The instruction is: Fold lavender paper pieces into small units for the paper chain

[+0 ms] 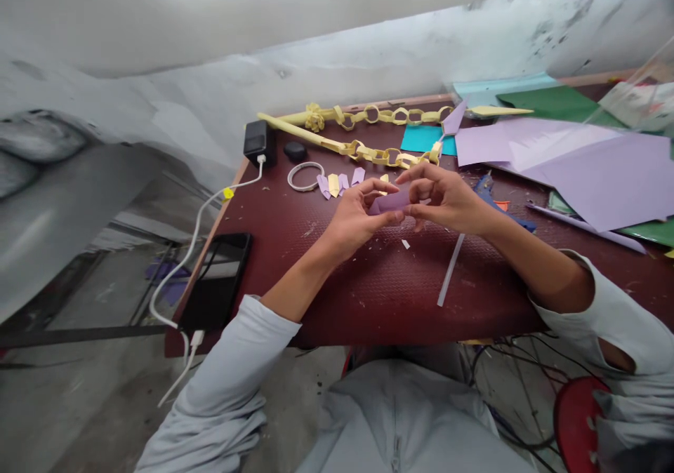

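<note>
Above the dark red table (379, 290), my left hand (358, 213) and my right hand (447, 196) pinch a small folded piece of purple paper (392, 201) between their fingertips. Both hands are closed on it from either side. Just behind the hands lie several small folded purple and yellow paper pieces (340, 182) in a row. A long yellow paper chain (379, 154) runs across the back of the table. A thin white paper strip (451, 269) lies on the table under my right wrist.
Large lilac sheets (579, 161), a teal sheet (421, 138) and green sheets (552, 103) cover the right side. A black phone (218, 283) with a white cable (182, 262) lies at the left edge, a black charger (256, 140) and a white ring (305, 176) behind. A red stool (576, 417) stands lower right.
</note>
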Motion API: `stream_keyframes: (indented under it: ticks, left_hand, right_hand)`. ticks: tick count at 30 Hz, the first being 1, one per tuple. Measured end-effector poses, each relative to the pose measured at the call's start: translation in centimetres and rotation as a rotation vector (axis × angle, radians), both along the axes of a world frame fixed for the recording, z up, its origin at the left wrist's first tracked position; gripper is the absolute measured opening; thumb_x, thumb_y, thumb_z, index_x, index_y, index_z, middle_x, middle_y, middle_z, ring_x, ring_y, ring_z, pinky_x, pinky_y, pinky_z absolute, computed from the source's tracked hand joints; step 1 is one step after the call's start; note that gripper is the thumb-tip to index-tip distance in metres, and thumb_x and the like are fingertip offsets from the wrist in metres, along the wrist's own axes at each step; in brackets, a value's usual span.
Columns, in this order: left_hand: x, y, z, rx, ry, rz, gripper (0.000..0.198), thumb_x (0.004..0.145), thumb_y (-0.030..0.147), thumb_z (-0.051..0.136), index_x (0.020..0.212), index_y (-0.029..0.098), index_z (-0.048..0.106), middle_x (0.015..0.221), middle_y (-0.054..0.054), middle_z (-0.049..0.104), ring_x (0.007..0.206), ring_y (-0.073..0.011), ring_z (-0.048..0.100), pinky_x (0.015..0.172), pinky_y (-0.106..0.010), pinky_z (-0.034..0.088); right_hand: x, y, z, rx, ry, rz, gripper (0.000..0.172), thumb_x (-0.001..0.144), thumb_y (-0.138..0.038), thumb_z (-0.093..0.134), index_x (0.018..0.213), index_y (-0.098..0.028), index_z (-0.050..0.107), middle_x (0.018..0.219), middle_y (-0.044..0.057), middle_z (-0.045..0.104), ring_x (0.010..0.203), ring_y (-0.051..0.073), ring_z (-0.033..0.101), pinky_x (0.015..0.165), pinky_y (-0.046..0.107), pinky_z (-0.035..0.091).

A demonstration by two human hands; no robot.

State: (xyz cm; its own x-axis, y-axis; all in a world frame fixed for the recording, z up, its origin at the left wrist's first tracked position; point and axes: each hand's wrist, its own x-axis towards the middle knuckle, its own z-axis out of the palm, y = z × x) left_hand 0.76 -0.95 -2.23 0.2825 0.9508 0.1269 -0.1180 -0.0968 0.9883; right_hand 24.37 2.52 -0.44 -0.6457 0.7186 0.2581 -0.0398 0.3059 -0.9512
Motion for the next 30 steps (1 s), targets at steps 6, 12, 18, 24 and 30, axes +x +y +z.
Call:
stream_keyframes:
  ticks: [6,12,18,24,30]
  left_hand:
    - [0.0,-0.1,0.2,-0.022,0.009,0.002,0.061,0.072,0.040,0.110,0.119,0.021,0.077,0.103,-0.005,0.082,0.086,-0.0176,0.078,0.080,-0.031,0.062]
    - [0.3,-0.5,0.8,-0.109,-0.023,0.012,0.056,0.071,0.041,0.109,0.110,0.017,0.077,0.097,-0.005,0.083,0.082,-0.0165,0.078,0.079,-0.031,0.064]
    - [0.7,-0.5,0.7,-0.135,-0.022,-0.010,0.047,0.073,0.044,0.108,0.096,0.014,0.079,0.090,-0.005,0.082,0.078,-0.0156,0.077,0.079,-0.029,0.063]
    - [1.0,-0.6,0.6,-0.152,-0.028,-0.021,0.045,0.084,0.056,0.100,0.092,0.014,0.085,0.088,-0.006,0.082,0.073,-0.0120,0.071,0.072,-0.024,0.059]
    - [1.1,-1.1,1.0,-0.254,-0.037,-0.086,0.056,0.098,0.073,0.081,0.092,0.016,0.082,0.087,-0.007,0.080,0.077,-0.0164,0.076,0.071,-0.028,0.065]
  right_hand:
    - [-0.6,-0.4,0.3,-0.050,0.017,-0.035,0.043,0.096,-0.028,0.091,0.127,-0.023,0.062,0.082,-0.007,0.066,0.065,0.013,0.075,0.060,0.025,0.069]
    - [-0.4,-0.1,0.0,-0.008,-0.010,-0.115,0.026,0.096,-0.036,0.090,0.102,-0.020,0.071,0.079,0.000,0.075,0.064,0.016,0.075,0.059,0.030,0.068]
    - [-0.6,-0.2,0.1,0.016,0.014,-0.151,0.026,0.097,-0.038,0.091,0.106,-0.020,0.074,0.082,0.002,0.078,0.065,0.016,0.074,0.060,0.031,0.066]
    - [-0.6,-0.2,-0.2,0.099,0.028,-0.163,0.020,0.099,-0.036,0.088,0.099,-0.020,0.076,0.078,0.000,0.073,0.064,0.015,0.071,0.059,0.029,0.061]
    - [0.0,0.2,-0.3,0.243,-0.011,-0.228,0.010,0.099,-0.029,0.086,0.096,-0.020,0.083,0.083,0.001,0.073,0.072,0.014,0.066,0.062,0.029,0.053]
